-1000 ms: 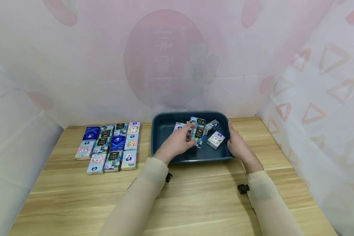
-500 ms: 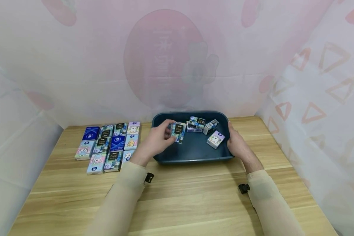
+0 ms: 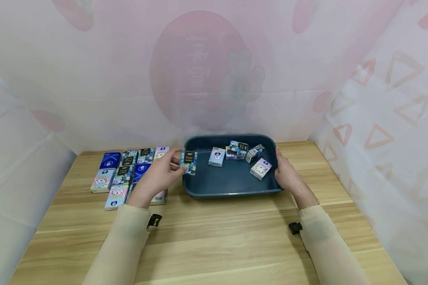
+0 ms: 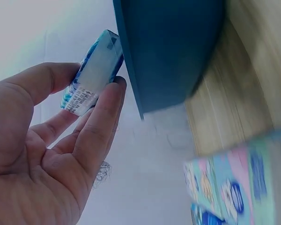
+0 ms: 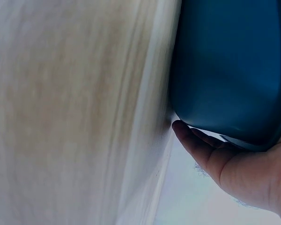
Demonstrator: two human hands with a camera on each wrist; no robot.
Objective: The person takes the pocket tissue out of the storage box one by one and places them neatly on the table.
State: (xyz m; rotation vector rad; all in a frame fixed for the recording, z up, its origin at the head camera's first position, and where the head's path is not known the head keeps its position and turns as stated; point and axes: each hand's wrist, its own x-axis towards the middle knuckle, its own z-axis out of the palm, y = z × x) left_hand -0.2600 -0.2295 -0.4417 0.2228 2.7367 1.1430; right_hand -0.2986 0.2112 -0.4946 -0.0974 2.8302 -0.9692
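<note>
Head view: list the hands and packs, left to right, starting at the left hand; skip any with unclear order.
Left hand, floral pack it pinches, light-blue pack, two overlapping packs, right hand.

Your tray (image 3: pixel 232 182) looks like smooth moulded plastic, mostly matt, with a soft sheen along the rim. The packet you're pinching (image 3: pixel 188 161) seems wrapped in thin clear plastic film, kinda glossy where it catches light. Same shiny printed wrap on the packs on the table (image 3: pixel 119 174), from what I can see. Your table (image 3: pixel 228 237) has a wood-grain top, smooth with a satin look. Backdrop (image 3: pixel 110 99) reads as matt cloth, lightly creased. Your sleeves (image 3: pixel 110 245) look like matt fabric too.
</note>
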